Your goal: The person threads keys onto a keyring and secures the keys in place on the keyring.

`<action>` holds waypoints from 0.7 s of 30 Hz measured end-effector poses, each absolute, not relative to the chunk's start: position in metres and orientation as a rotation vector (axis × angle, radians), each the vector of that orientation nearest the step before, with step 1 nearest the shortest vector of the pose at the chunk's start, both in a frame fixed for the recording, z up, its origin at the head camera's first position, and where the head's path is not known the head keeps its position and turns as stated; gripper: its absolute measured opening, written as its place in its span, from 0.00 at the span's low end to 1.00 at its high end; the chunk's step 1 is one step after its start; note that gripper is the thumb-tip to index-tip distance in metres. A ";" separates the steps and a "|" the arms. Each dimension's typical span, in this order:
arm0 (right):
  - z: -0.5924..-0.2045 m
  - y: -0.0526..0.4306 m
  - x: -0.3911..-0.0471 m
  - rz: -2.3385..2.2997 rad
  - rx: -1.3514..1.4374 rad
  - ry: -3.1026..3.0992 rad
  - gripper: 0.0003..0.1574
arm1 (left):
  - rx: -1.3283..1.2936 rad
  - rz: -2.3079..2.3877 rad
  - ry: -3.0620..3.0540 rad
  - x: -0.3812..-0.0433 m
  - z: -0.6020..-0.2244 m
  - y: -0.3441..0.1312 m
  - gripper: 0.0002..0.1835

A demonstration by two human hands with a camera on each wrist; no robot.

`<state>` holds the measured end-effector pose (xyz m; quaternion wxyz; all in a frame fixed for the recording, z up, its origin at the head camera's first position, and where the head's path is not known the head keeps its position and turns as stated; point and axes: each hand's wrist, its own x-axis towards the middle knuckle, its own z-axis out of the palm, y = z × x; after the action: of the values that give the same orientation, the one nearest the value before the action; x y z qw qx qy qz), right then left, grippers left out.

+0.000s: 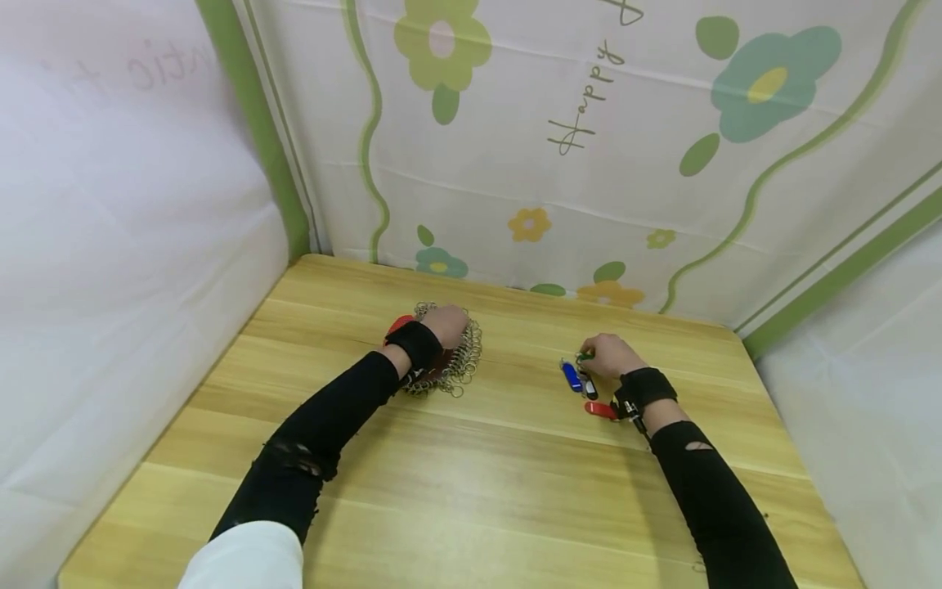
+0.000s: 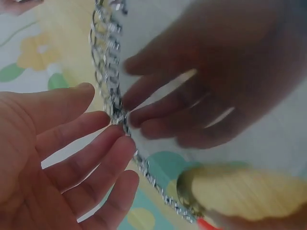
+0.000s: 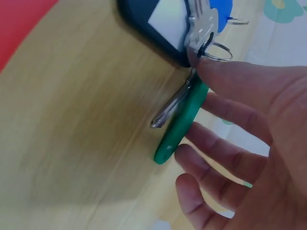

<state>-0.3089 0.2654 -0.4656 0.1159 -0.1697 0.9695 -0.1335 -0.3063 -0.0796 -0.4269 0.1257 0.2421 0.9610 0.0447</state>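
Note:
My left hand (image 1: 445, 325) is over a round, mirror-like surface (image 2: 158, 19) edged with many small metal rings (image 1: 468, 356). In the left wrist view the fingers are loosely extended, fingertips right at the rings, and the hand is reflected in the surface. Over on the right, my right hand (image 1: 612, 357) pinches a green key tag (image 3: 180, 122) near its ring end, thumb in front. A silver key (image 3: 165, 108) hangs beside that tag. Close by lie a blue key tag (image 1: 571, 376), a black key tag (image 1: 589, 385) with a white label, and a red key tag (image 1: 600, 410) under the wrist.
Both hands work above a wooden table (image 1: 456, 483). White fabric walls with printed flowers (image 1: 471, 147) rise at its back and sides. A red piece (image 1: 401, 323) shows at the left edge of the ringed round thing, partly hidden by the left wrist.

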 end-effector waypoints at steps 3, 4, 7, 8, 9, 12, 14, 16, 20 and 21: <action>-0.466 0.266 -0.309 -0.399 -0.533 2.839 0.11 | 0.728 0.074 2.840 -0.306 -0.430 -0.072 0.10; -0.466 0.265 -0.309 -0.398 -0.550 2.839 0.11 | 0.728 0.061 2.851 -0.307 -0.433 -0.070 0.12; -0.464 0.264 -0.309 -0.398 -0.581 2.836 0.11 | 0.721 0.033 2.867 -0.312 -0.440 -0.064 0.14; -0.464 0.264 -0.309 -0.397 -0.583 2.836 0.10 | 0.716 0.020 2.868 -0.314 -0.442 -0.063 0.14; -0.465 0.263 -0.310 -0.398 -0.582 2.834 0.10 | 0.712 0.012 2.869 -0.316 -0.444 -0.062 0.14; -0.467 0.261 -0.311 -0.407 -0.578 2.830 0.08 | 0.688 0.001 2.866 -0.320 -0.447 -0.058 0.13; -0.469 0.261 -0.313 -0.410 -0.568 2.834 0.08 | 0.675 0.001 2.880 -0.322 -0.450 -0.056 0.12; -0.470 0.260 -0.314 -0.408 -0.567 2.840 0.08 | 0.667 0.002 2.903 -0.324 -0.454 -0.054 0.12; -0.469 0.260 -0.315 -0.390 -0.567 2.845 0.10 | 0.690 -0.020 2.942 -0.327 -0.460 -0.052 0.13; -0.468 0.259 -0.316 -0.387 -0.575 2.844 0.11 | 0.697 -0.020 2.945 -0.327 -0.460 -0.052 0.13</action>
<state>-0.3156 0.2588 -0.4682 0.1070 -0.1953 0.9660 -0.1315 -0.3269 -0.0518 -0.4598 0.0574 0.2300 0.9715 -0.0065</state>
